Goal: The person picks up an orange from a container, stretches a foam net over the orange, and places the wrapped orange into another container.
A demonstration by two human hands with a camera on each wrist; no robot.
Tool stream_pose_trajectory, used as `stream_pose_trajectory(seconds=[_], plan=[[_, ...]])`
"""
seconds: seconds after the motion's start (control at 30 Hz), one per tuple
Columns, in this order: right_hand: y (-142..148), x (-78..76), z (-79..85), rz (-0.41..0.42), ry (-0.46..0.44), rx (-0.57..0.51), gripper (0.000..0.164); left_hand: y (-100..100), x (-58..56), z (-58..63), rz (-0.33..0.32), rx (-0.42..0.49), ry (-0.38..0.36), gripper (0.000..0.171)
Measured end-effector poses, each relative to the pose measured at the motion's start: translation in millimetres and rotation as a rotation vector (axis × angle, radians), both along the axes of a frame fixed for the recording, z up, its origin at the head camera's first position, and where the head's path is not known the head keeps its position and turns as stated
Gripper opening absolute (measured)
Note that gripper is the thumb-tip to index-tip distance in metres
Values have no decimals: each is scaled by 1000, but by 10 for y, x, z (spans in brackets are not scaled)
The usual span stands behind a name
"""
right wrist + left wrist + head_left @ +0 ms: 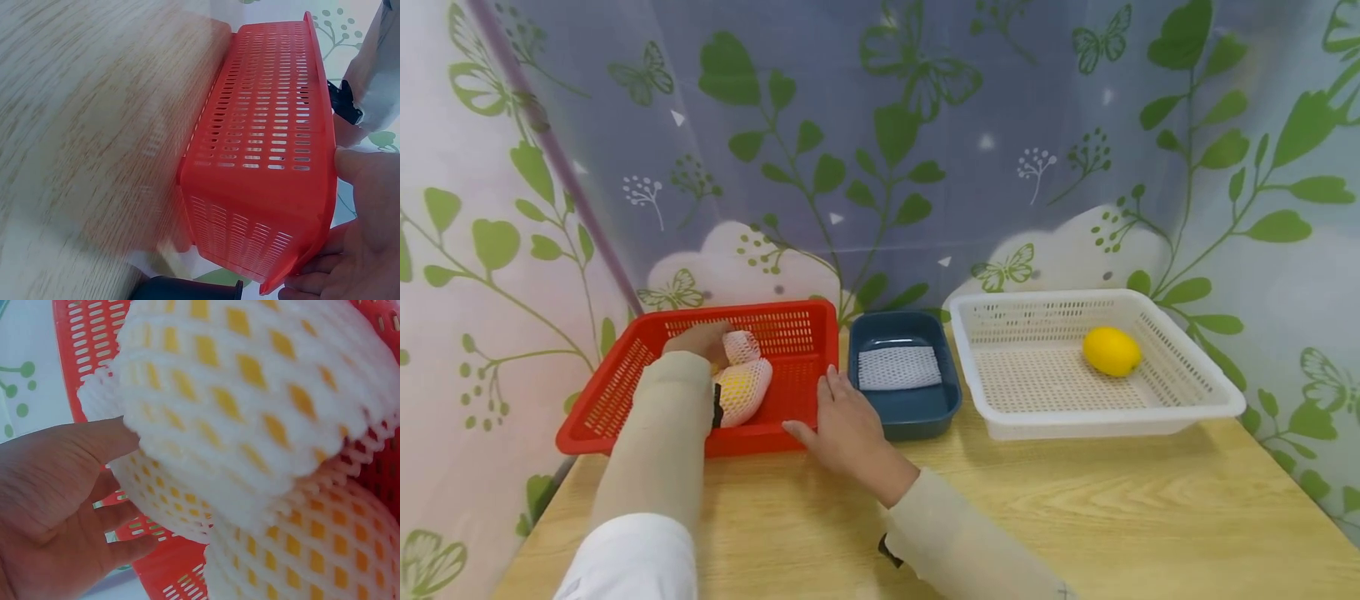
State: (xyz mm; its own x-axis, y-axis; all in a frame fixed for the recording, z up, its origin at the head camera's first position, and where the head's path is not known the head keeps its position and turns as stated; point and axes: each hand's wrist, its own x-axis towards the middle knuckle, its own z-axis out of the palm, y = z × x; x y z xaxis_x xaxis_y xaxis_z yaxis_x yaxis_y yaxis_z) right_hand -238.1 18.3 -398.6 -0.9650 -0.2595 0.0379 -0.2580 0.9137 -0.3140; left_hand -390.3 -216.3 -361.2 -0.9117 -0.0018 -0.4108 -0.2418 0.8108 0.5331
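Note:
My left hand (700,340) reaches into the red basket (790,437), beside yellow fruits in white foam nets. In the left wrist view, a netted fruit (250,381) fills the foreground and covers the thumb's tip. Below the thumb, the fingers (131,548) extend toward another netted fruit (165,494); a third netted fruit (319,544) lies at lower right. My right hand (850,425) rests at the basket's near right corner, fingers straight along the rim. In the right wrist view its thumb (353,165) touches the red rim.
A dark blue bin (906,425) stands right of the red basket, with an empty-looking white foam net (898,368) in it. Farther right, a white basket (1097,417) contains a bare yellow fruit (1111,351). All three stand on a wooden table (1075,500) before a patterned curtain (985,192).

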Motion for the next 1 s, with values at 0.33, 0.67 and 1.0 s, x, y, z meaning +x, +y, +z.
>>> stream_pose_trajectory(seconds=[0.33,0.67,1.0], plan=[[-9,-9,22,11,29,22,86,22,-62,178,-348,-330,144,74],[379,-32,62,145,47,-144,82,230,-28,480,-489,-329,242,65],[1043,298,439,270,107,-26,77,310,578,689,-604,-211,403,63]])
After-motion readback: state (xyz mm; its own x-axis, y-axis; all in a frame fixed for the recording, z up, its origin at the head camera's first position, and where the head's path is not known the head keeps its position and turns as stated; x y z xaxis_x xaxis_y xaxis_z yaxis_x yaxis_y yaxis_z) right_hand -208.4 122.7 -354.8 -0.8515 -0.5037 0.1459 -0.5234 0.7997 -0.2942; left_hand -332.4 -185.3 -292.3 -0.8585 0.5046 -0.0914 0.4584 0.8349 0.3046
